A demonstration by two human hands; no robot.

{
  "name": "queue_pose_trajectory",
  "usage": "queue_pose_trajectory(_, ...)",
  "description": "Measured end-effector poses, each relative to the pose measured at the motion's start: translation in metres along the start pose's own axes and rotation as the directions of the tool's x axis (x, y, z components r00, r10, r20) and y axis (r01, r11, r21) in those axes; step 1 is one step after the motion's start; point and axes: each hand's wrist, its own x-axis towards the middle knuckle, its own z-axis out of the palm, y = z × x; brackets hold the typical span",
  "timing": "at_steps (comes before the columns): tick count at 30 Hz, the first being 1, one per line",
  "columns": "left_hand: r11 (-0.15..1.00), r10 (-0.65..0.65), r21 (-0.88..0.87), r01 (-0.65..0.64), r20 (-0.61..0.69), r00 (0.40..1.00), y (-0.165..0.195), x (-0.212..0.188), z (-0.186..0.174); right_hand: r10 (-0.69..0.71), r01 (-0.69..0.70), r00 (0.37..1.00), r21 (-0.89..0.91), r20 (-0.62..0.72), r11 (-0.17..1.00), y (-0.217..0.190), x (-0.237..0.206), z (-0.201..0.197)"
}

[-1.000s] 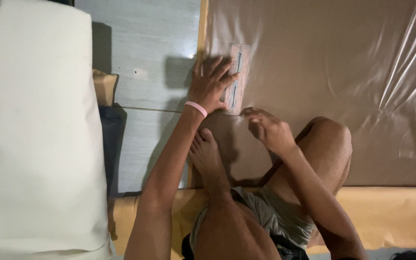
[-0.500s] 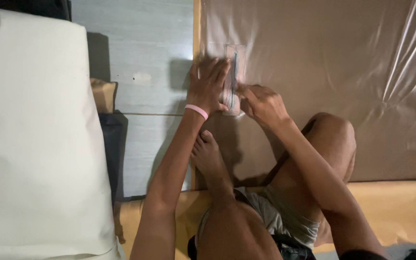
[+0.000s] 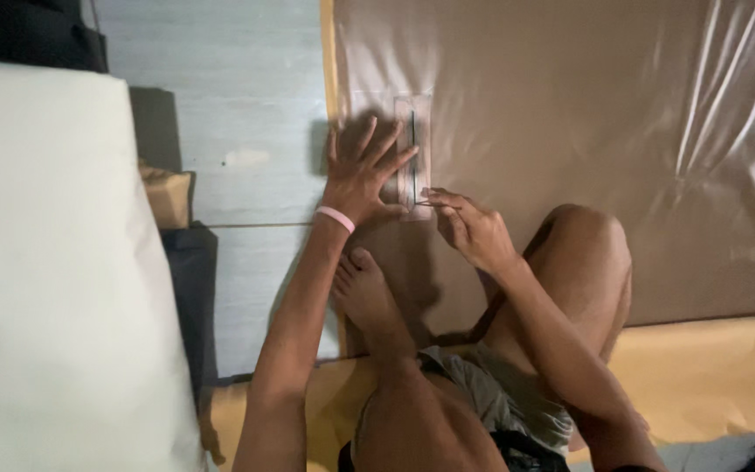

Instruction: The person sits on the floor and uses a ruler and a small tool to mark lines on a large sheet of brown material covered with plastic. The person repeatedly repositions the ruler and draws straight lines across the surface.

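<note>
Head view: left hand (image 3: 362, 175) splayed flat pinning clear ruler (image 3: 413, 153), long axis vertical, upper centre; right hand (image 3: 469, 227) pinches thin marking tool at ruler's lower end.

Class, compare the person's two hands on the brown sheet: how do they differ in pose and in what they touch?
The left hand lies flat, fingers spread, pressing the clear ruler; the right hand is curled, pinching a thin marking tool. The left wrist wears a pink band; the right is bare. Both rest on the brown sheet.

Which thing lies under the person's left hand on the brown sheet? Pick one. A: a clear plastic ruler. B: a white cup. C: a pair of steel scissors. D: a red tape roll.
A: the left hand presses its spread fingers on the clear plastic ruler, flat on the shiny brown sheet.
</note>
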Motion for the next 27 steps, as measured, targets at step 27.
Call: queue_pose_trajectory(27,0.999,0.039,-0.003,-0.039,0.093,0.995,0.021,0.018,0.01,0.284,-0.21,0.924,0.282,-0.254,0.936,0.025,-0.021,-0.023)
